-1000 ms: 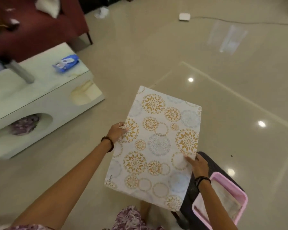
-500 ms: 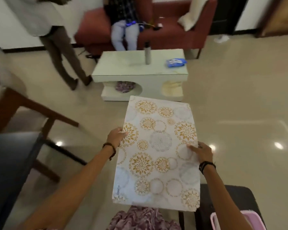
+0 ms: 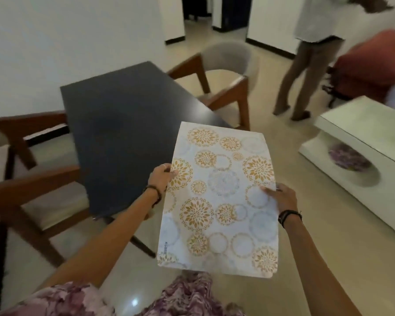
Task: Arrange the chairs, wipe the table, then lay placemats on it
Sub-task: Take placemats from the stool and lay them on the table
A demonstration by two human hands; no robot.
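Note:
I hold a white placemat [image 3: 221, 201] with gold and grey flower circles flat in front of me, above the floor. My left hand [image 3: 161, 179] grips its left edge and my right hand [image 3: 281, 198] grips its right edge. The dark rectangular table [image 3: 123, 124] stands ahead and to the left, its near right corner under the placemat's far end. A wooden chair with a pale seat [image 3: 32, 190] is tucked at the table's left side. Another wooden chair [image 3: 226, 76] with a rounded grey back stands by the far right side.
A low white coffee table [image 3: 360, 142] is on the right. A person [image 3: 310, 60] in a white top walks beyond it, near a red sofa [image 3: 374, 65]. A white wall runs behind the dark table, with a doorway [image 3: 214, 17] at the back.
My view has swung left from the coffee table and sofa to the dark table and chairs. Both hands keep the same grip on the placemat.

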